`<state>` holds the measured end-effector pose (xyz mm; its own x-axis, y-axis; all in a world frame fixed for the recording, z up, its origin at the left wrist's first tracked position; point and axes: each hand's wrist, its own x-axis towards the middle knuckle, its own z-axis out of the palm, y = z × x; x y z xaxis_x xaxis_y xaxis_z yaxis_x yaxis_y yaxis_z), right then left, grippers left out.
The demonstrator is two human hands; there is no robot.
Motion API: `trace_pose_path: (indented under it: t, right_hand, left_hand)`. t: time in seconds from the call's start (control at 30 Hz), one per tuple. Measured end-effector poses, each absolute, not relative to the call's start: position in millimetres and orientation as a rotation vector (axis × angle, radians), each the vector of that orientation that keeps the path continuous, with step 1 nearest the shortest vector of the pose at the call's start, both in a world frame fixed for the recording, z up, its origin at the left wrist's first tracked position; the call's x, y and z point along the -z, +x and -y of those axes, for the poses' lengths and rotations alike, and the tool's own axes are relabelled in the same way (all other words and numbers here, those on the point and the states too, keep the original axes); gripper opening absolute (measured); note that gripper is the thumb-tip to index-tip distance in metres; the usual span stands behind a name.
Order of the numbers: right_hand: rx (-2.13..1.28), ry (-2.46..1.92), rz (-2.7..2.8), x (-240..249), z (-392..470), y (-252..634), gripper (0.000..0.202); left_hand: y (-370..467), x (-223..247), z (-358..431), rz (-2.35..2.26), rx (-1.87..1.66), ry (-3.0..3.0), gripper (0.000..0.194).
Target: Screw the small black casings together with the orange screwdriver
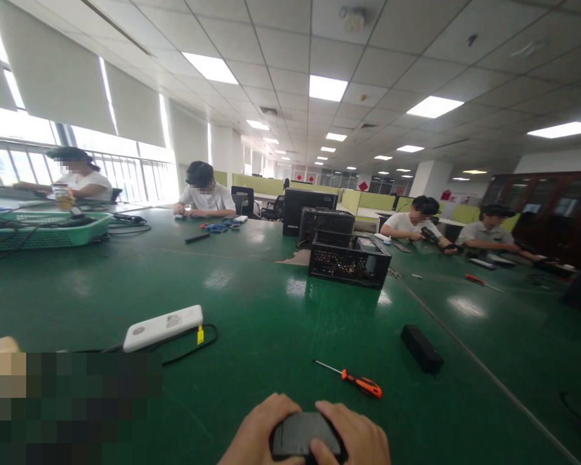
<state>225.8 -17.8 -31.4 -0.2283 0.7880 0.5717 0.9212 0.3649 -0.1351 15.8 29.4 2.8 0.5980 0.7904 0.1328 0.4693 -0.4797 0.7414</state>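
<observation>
At the bottom middle of the head view, a dark, rounded device [305, 434] with a flat grey top is held between both hands. My left hand [266, 429] wraps round its left side. My right hand [356, 433] grips the right side, with one finger bent over the near part of the top. The underside of the device is hidden. Just beyond my right hand lies an orange and black screwdriver [363, 383], its shaft pointing to the left. A black box-shaped object [421, 349] rests farther right on the green table [252, 361].
A white device [164, 326] with a black cable lies at the left. Farther off stand an open black computer case [348, 261] and a green basket [77, 232]. Several people sit round the table. A second screwdriver [475, 279] lies at the right.
</observation>
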Motion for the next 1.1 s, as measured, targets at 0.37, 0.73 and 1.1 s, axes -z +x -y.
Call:
trace_pose_path:
  t: [0.37, 0.73, 1.1]
  right_hand:
    - [0.357, -1.495, 1.972, 39, 17, 224, 0.051]
    - [0.214, -1.449, 2.05, 32, 20, 231, 0.052]
    - [0.099, -1.402, 1.933, 17, 23, 225, 0.064]
  left_hand:
    - [19, -6, -27, -1.051, -0.627, 2.083, 0.029]
    - [23, -16, -25, -1.04, -0.61, 1.909, 0.029]
    - [24, -13, -25, -0.978, -0.631, 1.762, 0.033]
